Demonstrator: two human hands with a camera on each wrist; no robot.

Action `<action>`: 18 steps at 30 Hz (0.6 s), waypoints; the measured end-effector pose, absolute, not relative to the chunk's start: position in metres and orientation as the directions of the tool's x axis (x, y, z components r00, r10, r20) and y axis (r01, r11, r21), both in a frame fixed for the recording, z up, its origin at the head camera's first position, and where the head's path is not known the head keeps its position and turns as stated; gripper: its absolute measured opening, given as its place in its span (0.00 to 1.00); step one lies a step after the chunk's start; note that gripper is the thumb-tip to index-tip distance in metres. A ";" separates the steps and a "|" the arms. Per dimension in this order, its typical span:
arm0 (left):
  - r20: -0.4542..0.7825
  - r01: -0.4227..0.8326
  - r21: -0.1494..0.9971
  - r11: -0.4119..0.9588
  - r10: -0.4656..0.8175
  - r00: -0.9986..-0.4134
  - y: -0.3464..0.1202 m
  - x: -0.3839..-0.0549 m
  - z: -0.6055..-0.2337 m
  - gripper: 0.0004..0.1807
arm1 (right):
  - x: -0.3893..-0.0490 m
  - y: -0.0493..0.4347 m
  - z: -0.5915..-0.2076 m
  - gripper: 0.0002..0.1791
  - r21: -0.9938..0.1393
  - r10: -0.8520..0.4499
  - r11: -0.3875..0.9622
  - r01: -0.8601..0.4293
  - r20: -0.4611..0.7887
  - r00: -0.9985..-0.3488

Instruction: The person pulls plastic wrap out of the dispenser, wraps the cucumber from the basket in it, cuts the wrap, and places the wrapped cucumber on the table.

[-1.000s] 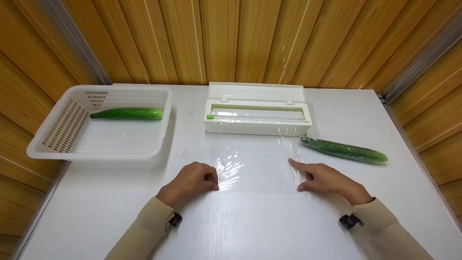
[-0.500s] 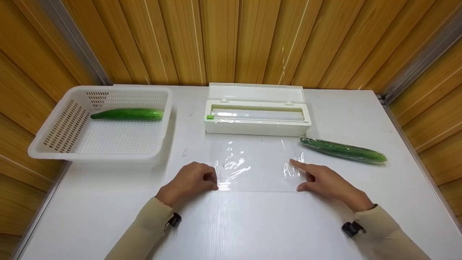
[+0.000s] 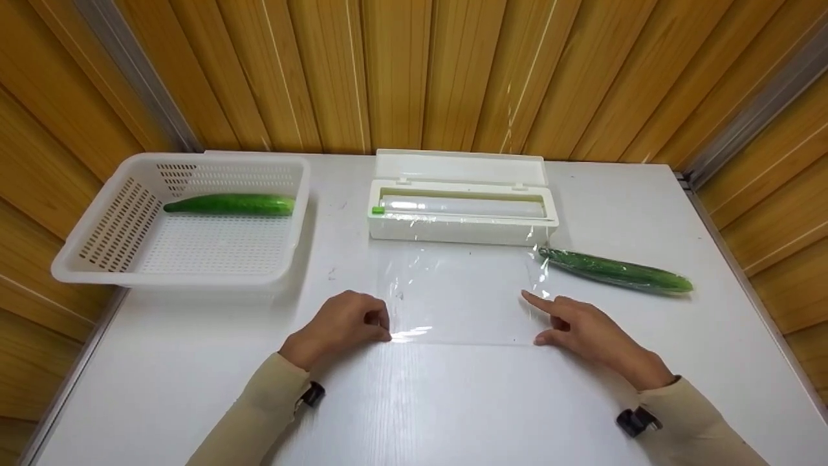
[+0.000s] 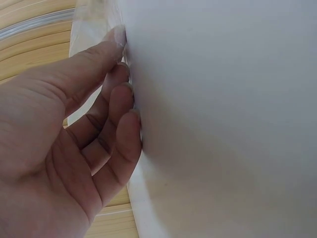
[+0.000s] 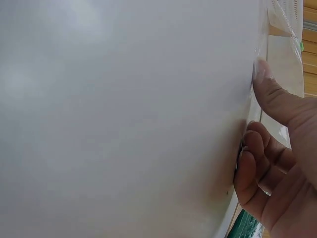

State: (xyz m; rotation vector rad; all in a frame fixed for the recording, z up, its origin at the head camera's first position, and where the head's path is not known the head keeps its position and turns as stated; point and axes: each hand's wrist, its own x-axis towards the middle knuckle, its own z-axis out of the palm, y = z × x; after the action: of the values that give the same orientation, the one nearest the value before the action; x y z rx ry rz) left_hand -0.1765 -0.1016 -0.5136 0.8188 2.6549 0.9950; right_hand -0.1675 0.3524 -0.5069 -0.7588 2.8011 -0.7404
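Observation:
A clear sheet of plastic wrap stretches from the white wrap dispenser toward me over the white table. At its near left corner my left hand pinches the film between thumb and curled fingers; the left wrist view shows the fingertips down at the table. My right hand presses the near right corner with its thumb, index finger stretched forward along the film's right edge. In the right wrist view its thumb stands apart from the other fingers. A film-wrapped cucumber lies beyond the right hand.
A white perforated basket at the back left holds an unwrapped cucumber. The dispenser's lid stands raised behind its roll, with a green slider at the left. A wood-patterned wall closes off the back.
My right hand has shifted slightly right and toward me, its index finger lowering a little. Glints on the film have moved as it settles. My left hand stays in place.

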 end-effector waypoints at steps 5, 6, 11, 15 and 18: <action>0.013 0.436 0.654 0.618 0.567 -0.823 -0.099 -0.177 -0.513 0.08 | -0.172 0.352 -0.503 0.43 -0.517 -0.492 0.771 -0.373 -0.110 -0.864; 0.011 0.436 0.656 0.616 0.570 -0.822 -0.099 -0.177 -0.512 0.08 | -0.173 0.353 -0.502 0.43 -0.521 -0.490 0.773 -0.361 -0.130 -0.862; 0.001 0.438 0.652 0.619 0.577 -0.817 -0.098 -0.178 -0.512 0.08 | -0.180 0.351 -0.498 0.45 -0.542 -0.490 0.777 -0.321 -0.198 -0.849; 0.012 0.454 0.624 0.636 0.573 -0.819 -0.098 -0.180 -0.511 0.07 | -0.183 0.349 -0.497 0.46 -0.549 -0.504 0.772 -0.321 -0.221 -0.835; 0.026 0.469 0.599 0.649 0.570 -0.821 -0.099 -0.182 -0.508 0.07 | -0.186 0.350 -0.498 0.46 -0.547 -0.519 0.768 -0.334 -0.226 -0.824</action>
State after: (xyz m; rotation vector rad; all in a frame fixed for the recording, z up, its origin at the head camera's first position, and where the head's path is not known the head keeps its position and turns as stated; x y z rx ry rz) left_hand -0.1817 -0.0993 -0.5077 0.8580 2.7004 0.9113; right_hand -0.1857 0.3501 -0.4980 -0.6520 2.5973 -0.7049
